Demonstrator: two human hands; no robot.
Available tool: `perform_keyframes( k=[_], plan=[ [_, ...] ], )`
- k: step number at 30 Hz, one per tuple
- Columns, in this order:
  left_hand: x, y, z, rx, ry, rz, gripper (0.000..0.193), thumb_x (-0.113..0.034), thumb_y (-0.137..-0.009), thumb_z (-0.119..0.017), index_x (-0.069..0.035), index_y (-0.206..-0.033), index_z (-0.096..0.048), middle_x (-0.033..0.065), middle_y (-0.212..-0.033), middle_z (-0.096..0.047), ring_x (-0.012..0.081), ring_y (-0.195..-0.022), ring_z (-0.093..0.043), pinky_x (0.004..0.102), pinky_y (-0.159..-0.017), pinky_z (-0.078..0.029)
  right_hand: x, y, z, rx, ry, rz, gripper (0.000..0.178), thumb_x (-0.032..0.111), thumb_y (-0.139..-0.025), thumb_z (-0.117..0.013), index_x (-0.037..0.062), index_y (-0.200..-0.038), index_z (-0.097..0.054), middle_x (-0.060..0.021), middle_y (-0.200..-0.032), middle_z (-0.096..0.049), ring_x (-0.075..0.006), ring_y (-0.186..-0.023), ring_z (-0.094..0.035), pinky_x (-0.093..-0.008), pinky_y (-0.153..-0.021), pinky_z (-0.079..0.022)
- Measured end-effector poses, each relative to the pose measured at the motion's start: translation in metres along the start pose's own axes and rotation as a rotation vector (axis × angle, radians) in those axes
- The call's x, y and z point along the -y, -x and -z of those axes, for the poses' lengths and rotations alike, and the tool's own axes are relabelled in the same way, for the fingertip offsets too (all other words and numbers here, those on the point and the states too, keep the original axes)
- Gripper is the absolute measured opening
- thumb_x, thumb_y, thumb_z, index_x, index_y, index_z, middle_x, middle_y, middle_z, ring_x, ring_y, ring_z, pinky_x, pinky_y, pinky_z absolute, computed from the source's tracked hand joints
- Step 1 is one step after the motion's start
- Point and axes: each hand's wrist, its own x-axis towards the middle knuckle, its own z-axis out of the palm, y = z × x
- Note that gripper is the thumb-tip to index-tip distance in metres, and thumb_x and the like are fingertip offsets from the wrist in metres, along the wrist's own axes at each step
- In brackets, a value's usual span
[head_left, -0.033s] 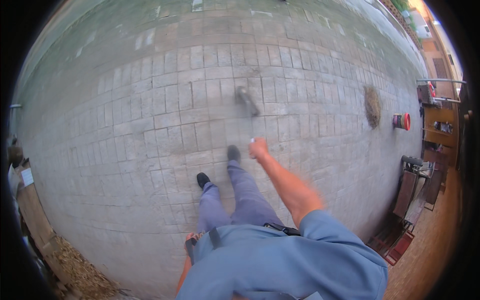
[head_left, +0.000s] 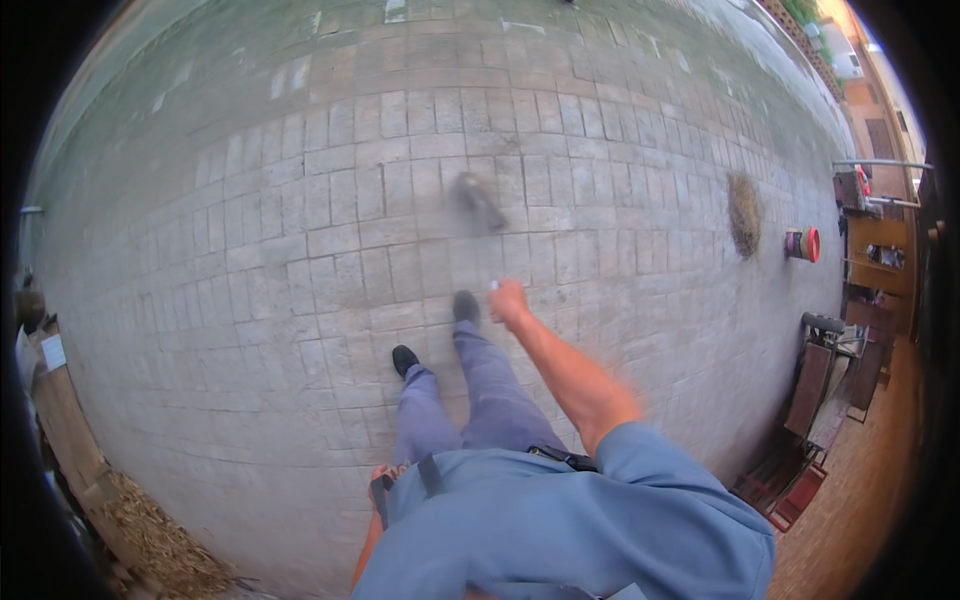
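right arm [head_left: 568, 367]: outstretched | right fingers [head_left: 499, 303]: curled | left arm [head_left: 367, 552]: beside torso [head_left: 560, 515]

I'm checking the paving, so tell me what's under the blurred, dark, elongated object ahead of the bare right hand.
Pale grey rectangular paving bricks show around the blurred, dark, elongated object; whatever lies directly beneath it is covered.

The dark tool [head_left: 481, 203] was blurred, its link to the right fingers [head_left: 501, 304] too faint to trace; the left fingers [head_left: 381, 472] were partly hidden; the lower edge cut off the straw heap [head_left: 165, 535].
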Motion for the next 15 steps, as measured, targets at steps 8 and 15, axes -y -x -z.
perform_keyframes(
  k=[8,15],
  plan=[
    [0.004,0.003,-0.012,-0.028,0.079,-0.002,0.034,-0.022,-0.086,-0.052,-0.002,-0.114,-0.051,0.0107,-0.094,-0.060,0.0173,-0.088,-0.057,0.0300,-0.078,-0.046,0.038,0.056,-0.014,0.238,-0.015,-0.043,0.035,0.001,-0.075,-0.053,0.0043,-0.111,-0.053,-0.0050,-0.058,-0.048,-0.0113,-0.041,-0.042,-0.0260,-0.032,-0.029],
    [0.021,0.005,-0.007,-0.037,0.182,0.004,0.033,-0.020,-0.087,-0.051,-0.001,-0.114,-0.050,0.0100,-0.091,-0.060,0.0154,-0.086,-0.057,0.0291,-0.076,-0.046,-0.006,0.030,-0.049,0.107,0.142,0.055,0.031,0.000,-0.074,-0.053,0.0020,-0.106,-0.055,-0.0071,-0.059,-0.050,-0.0133,-0.041,-0.045,-0.0274,-0.032,-0.031]
  ],
)
